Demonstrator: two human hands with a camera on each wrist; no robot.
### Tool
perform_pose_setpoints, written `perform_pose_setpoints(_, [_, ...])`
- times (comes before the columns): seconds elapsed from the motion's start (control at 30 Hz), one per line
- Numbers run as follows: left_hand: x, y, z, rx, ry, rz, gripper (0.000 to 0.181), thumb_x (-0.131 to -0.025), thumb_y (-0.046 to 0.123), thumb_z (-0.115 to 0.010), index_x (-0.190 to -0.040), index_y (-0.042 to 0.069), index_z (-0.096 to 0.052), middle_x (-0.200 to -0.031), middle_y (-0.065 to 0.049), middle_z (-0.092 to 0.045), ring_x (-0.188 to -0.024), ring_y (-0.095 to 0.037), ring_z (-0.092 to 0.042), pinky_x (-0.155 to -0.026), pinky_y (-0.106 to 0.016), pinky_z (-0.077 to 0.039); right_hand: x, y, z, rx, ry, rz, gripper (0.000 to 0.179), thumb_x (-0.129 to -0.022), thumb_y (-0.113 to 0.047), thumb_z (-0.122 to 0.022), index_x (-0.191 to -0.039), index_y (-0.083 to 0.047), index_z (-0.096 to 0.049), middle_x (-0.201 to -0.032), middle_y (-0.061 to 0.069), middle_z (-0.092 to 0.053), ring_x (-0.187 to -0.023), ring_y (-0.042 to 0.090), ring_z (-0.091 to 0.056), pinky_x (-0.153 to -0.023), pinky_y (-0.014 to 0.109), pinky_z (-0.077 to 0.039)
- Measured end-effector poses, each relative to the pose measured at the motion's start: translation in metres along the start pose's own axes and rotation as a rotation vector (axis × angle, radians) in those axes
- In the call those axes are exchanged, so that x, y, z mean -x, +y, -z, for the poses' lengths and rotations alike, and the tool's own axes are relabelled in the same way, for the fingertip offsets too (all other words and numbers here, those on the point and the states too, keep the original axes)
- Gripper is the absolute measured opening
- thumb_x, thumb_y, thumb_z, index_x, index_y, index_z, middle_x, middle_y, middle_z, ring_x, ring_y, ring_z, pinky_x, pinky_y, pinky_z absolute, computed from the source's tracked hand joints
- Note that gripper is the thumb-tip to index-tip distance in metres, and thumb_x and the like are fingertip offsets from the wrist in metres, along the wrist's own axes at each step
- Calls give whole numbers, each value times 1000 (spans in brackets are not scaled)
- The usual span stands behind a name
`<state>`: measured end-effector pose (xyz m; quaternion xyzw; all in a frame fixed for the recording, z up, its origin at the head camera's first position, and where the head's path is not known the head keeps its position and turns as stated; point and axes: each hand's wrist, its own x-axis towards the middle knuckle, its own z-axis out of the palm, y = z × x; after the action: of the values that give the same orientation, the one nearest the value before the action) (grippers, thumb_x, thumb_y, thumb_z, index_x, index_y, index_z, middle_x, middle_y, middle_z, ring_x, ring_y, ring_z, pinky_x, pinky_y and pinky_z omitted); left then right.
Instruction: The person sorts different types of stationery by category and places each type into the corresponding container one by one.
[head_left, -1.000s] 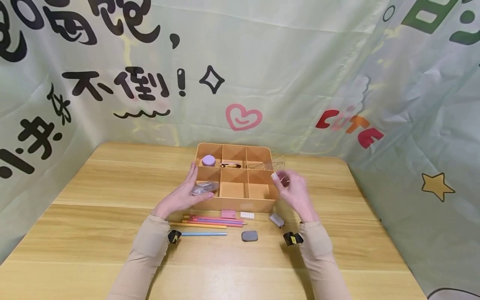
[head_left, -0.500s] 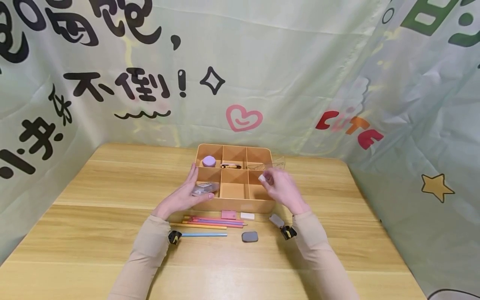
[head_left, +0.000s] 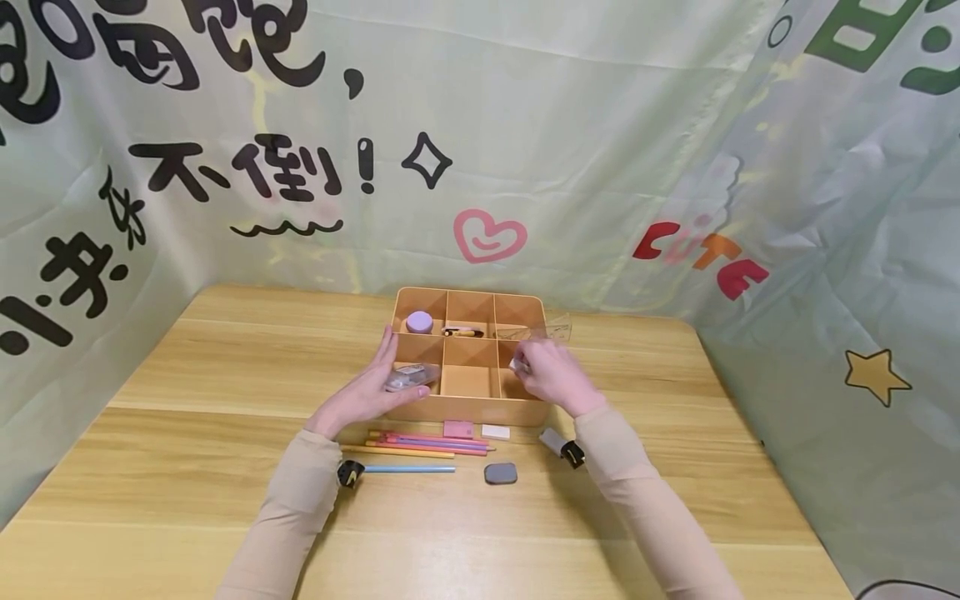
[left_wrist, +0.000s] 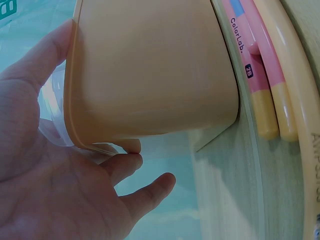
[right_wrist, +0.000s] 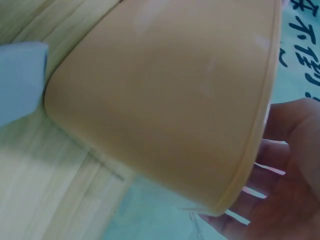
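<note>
- The right hand [head_left: 558, 373] reaches over the right rim of the orange organizer [head_left: 465, 409], thumb and fingers together in a pinch on a small white object [head_left: 517, 365]
- The small white object sits at the fingertips, on the side facing the middle of the organizer, over or inside the front right compartment; whether it touches the floor there cannot be told (in the right wrist view the organizer's wall hides it)
- The left hand [head_left: 360, 387] is at the front left corner of the organizer, thumb and fingers spread apart, the fingers along the left wall and the thumb over the front rim
- A clear packet [head_left: 408, 377] lies in the front left compartment, between the left hand's thumb and fingers
- Near the organizer's front wall lie a pink block [head_left: 457, 429], a white block [head_left: 495, 432] and coloured pencils [head_left: 431, 441], well apart from the right hand's fingertips
- A grey object [head_left: 552, 440] rests on the table [head_left: 405, 542], below the right wrist
</note>
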<state>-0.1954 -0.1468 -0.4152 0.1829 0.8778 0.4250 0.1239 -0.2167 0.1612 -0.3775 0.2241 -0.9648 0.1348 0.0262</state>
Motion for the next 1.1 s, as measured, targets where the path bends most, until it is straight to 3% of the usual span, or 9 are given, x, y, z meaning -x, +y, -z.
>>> perform_pose_setpoints(0.2, [1, 1, 1, -3, 2, 1, 114, -94, 49, -66, -159, 3, 16, -165, -10, 29, -154, -48, -1, -124, -60, -13, -7, -1, -6, 54, -74, -11, 3, -88, -4, -70, -91, -5, -70, -84, 6, -72, -72, 20, -66, -68, 36, -57])
perform_pose_setpoints(0.47, [1, 3, 1, 8, -1, 5, 113, -95, 47, -67, -158, 2, 16, -165, -10, 30, -155, -47, -1, -125, -59, -13, -12, 0, -12, 93, -108, -15, 2, -89, -6, -70, -88, -4, -70, -84, 7, -71, -72, 22, -65, -70, 39, -57])
perform_pose_setpoints(0.67, [1, 4, 1, 10, 0, 3, 113, -95, 46, -67, -158, 1, 16, -165, -11, 30, -155, -47, 0, -125, -59, -13, -12, 1, -15, 115, -108, -12, 12, -86, 0, -67, -78, -7, -63, -73, 5, -63, -61, 19, -53, -55, 32, -44])
perform_pose_setpoints(0.8, [2, 4, 1, 12, -1, 5, 113, -95, 46, -67, -158, 1, 15, -165, -10, 30, -155, -47, -1, -124, -59, -13, -13, 1, -16, 110, -114, -16, 13, -87, 0, -67, -76, -7, -63, -71, 5, -61, -58, 18, -49, -52, 29, -39])
perform_pose_setpoints(1.0, [2, 3, 1, 13, -1, 5, 113, -94, 47, -67, -158, 2, 15, -165, -9, 30, -154, -47, -1, -124, -60, -14, -14, 1, -18, 125, -118, -24, 13, -88, -2, -67, -77, -7, -63, -72, 6, -62, -58, 19, -49, -53, 31, -40])
perform_pose_setpoints(1.1, [2, 2, 1, 12, -2, 0, 114, -94, 49, -66, -158, 2, 15, -165, -10, 30, -155, -47, -1, -125, -59, -14, -15, 0, -18, 131, -112, -28, 6, -87, -5, -71, -83, -6, -66, -77, 7, -66, -63, 22, -58, -58, 37, -49])
